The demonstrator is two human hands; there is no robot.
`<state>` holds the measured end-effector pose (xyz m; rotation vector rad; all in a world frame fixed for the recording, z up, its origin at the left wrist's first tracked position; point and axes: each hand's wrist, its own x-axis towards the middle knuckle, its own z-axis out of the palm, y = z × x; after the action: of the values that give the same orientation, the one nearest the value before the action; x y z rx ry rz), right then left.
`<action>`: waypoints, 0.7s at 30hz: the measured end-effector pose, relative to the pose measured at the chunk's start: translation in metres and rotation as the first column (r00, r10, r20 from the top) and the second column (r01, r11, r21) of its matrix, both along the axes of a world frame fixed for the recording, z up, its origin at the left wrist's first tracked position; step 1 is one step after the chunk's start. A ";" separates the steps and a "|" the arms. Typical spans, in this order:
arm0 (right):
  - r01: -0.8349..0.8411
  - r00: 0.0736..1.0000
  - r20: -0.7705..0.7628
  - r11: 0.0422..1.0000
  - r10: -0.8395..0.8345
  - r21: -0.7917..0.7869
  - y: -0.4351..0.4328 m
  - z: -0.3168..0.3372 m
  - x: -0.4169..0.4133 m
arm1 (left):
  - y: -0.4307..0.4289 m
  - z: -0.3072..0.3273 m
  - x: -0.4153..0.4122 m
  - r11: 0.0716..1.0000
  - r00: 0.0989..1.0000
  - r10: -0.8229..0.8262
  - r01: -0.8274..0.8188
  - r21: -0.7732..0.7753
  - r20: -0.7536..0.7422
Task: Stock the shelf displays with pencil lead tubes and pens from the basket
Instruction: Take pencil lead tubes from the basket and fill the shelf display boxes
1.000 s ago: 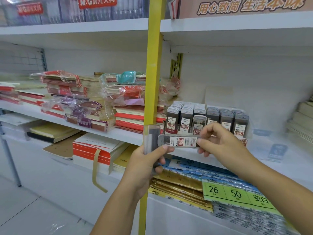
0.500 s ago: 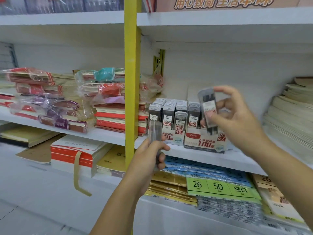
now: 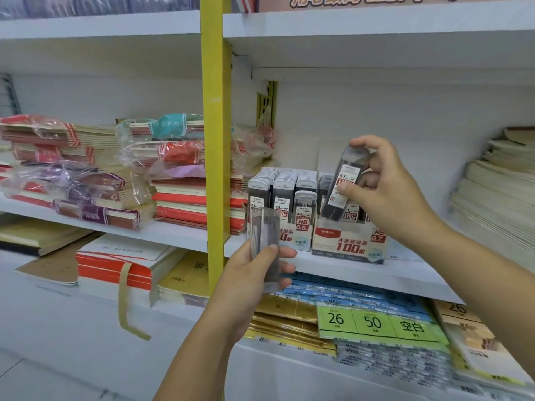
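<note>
My right hand [image 3: 385,186] carried up and right, away from the stack [image 3: 265,235] I hold, its lead tube [image 3: 344,183] swung from flat to nearly upright, lower end now at the 0.7 display box [image 3: 350,244]

Banner [image 3: 376,2] text cut by top edge; lower tube stack [image 3: 265,230] blurred.

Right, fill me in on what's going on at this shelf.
A person is stocking pencil lead. The right hand pinches one tube labelled 0.7 HB, tilted, over the 0.7 display box on the white shelf. The tube does not look seated among the others yet. The left hand grips a stack of tubes, held lower, in front of the neighbouring 0.5 display box.
</note>
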<state>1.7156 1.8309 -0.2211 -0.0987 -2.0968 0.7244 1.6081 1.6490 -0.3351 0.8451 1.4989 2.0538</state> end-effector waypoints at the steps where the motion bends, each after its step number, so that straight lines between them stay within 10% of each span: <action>1: -0.012 0.999 -0.041 1.000 0.011 -0.024 0.001 0.003 0.001 | 0.000 0.000 0.000 1.000 1.000 -0.003 0.003 0.003 -0.016; 10: 0.100 0.961 0.245 0.987 -0.128 0.125 0.003 -0.009 -0.007 | 0.003 -0.001 0.003 0.999 0.998 -0.036 0.037 0.003 -0.055; 21: 0.356 0.891 0.067 0.782 -0.449 0.512 -0.001 -0.013 -0.006 | 0.000 0.001 0.006 0.993 0.993 -0.114 0.115 0.022 -0.042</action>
<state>1.7099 1.8298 -0.2339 -0.3378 -2.2665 -0.0932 1.6141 1.6494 -0.3342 0.9647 1.4145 1.9861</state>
